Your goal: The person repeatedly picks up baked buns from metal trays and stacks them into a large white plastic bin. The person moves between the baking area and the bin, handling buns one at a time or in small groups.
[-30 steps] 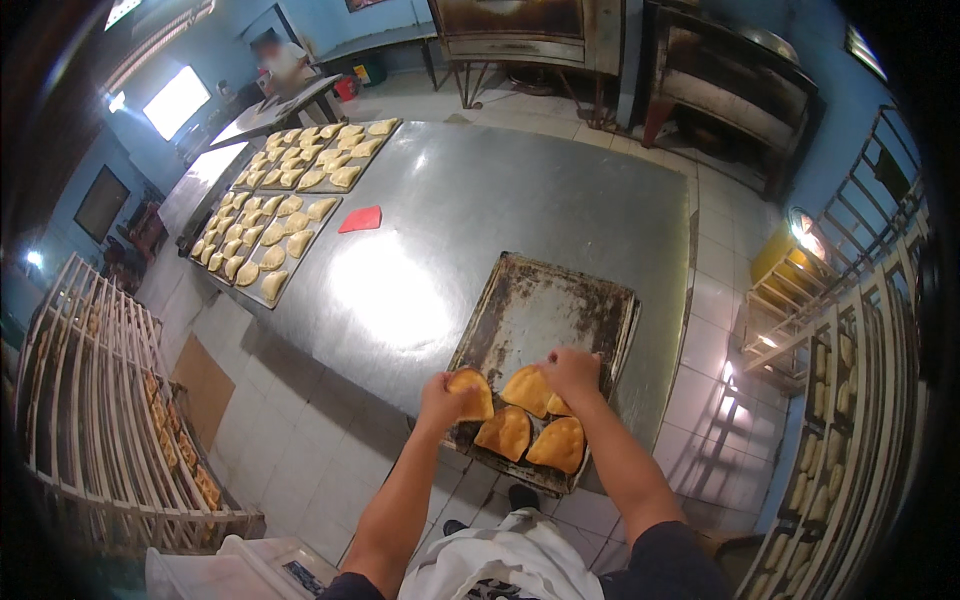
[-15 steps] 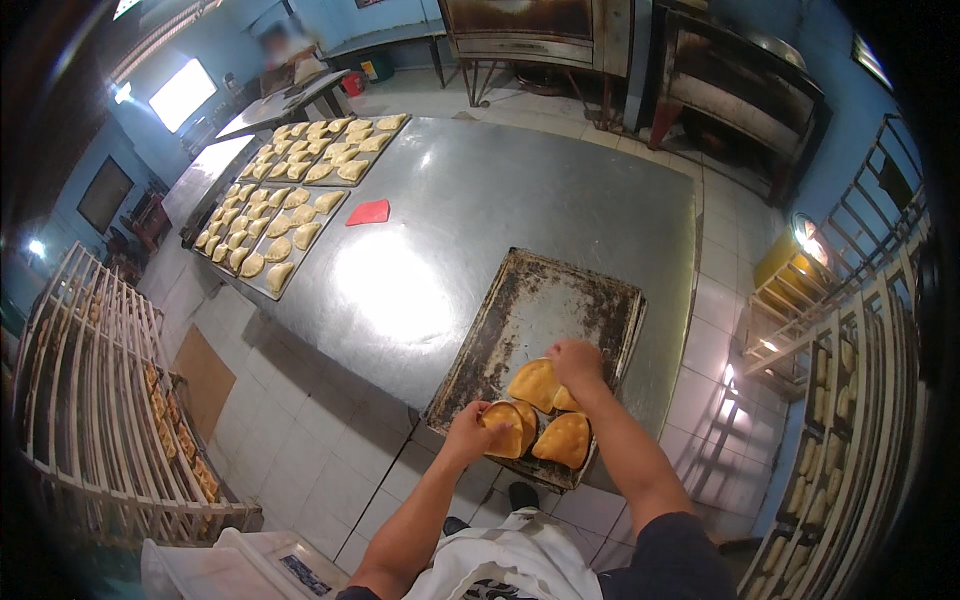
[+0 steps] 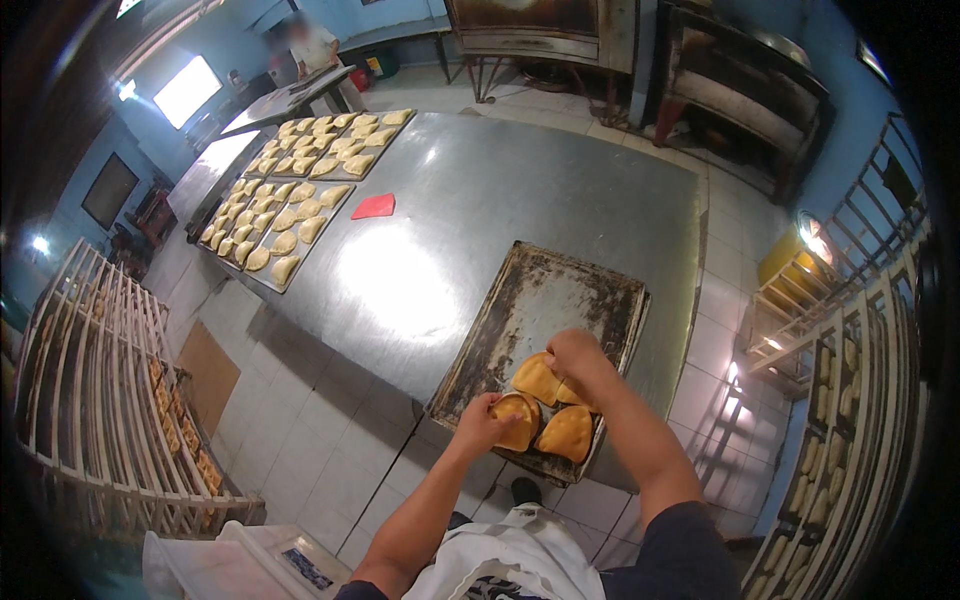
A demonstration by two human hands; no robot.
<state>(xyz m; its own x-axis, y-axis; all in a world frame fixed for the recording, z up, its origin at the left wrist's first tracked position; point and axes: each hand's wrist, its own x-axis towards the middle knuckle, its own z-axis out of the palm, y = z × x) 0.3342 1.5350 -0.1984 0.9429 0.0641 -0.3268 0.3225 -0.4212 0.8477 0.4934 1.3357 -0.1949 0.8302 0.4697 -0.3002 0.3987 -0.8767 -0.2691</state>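
Several golden-brown baked turnovers lie together at the near end of a worn, dark-stained baking tray [image 3: 560, 290]. My left hand [image 3: 481, 427] grips the left-hand turnover [image 3: 517, 424] by its outer edge, thumb on top. Over the tray, my right hand [image 3: 578, 357] is closed with its fingertips on the upper edge of another turnover [image 3: 536, 380]. A further turnover [image 3: 566, 434] rests untouched at the near right. One more [image 3: 571, 394] is partly hidden under my right wrist.
The tray sits on a long metal table [image 3: 460, 190]. Trays of pale unbaked turnovers [image 3: 290, 195] and a red flat piece [image 3: 374, 206] lie farther left. Slatted racks [image 3: 100, 400] stand left and right [image 3: 850, 430]. White plastic bins [image 3: 230, 560] are at lower left. A person [image 3: 312, 50] stands far back.
The left turnover, tilted up before, now lies flatter near the tray. My right hand has shifted slightly up, its fingertips at the upper turnover's edge. The far person shows more fully.
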